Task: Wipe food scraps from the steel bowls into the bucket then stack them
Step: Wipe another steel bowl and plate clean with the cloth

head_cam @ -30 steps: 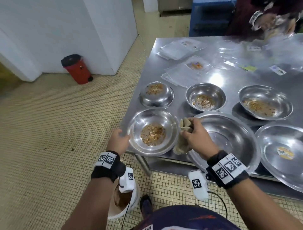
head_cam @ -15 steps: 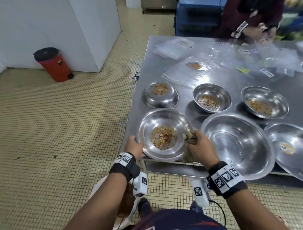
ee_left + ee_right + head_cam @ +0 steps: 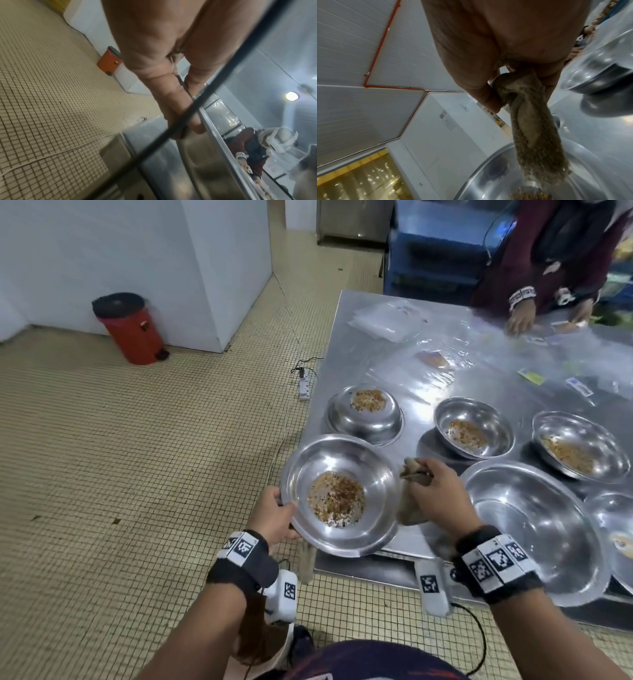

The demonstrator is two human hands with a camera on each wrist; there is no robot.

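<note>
Bare tan tiled floor (image 3: 120, 474) lies open from 7 to 10 o'clock of the shiny steel worktop (image 3: 346, 344), with only a red pedal bin (image 3: 132, 332) far off at 10. On the worktop, scrap-filled round steel bowls (image 3: 474, 428) crowd 12 to 3 o'clock; clear plastic bags (image 3: 390, 320) cover the far end.

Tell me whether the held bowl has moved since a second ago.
Yes: the held bowl slid left, away from the big empty bowl, past the table edge.
</note>
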